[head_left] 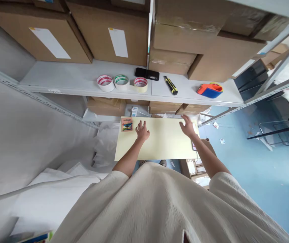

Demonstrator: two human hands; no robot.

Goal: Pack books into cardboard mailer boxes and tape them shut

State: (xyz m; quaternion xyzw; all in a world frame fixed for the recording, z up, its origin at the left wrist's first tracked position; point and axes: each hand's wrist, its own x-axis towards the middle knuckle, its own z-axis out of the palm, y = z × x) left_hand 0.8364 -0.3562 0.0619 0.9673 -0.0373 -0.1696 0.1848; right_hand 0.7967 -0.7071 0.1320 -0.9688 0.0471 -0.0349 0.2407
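Observation:
My left hand (142, 131) is over the left half of a pale yellow tabletop (162, 141), fingers spread and holding nothing. Just left of it lies a small square pink item (126, 124) with a colourful picture on its face; the hand does not cover it. My right hand (188, 126) hovers near the right end of the tabletop, its thumb and fingers apart and nothing in them. Under my right forearm a phone (194, 146) shows in part at the table's right edge, with a cable by it.
Above the table a grey shelf (83, 79) carries tape rolls (105, 83), a black case (147, 74), a yellow-black utility knife (170, 85) and an orange-blue strap-like item (210, 90). Cardboard boxes (119, 40) stand behind them. White sheeting (50, 192) lies at left, an open carton (186, 168) at right.

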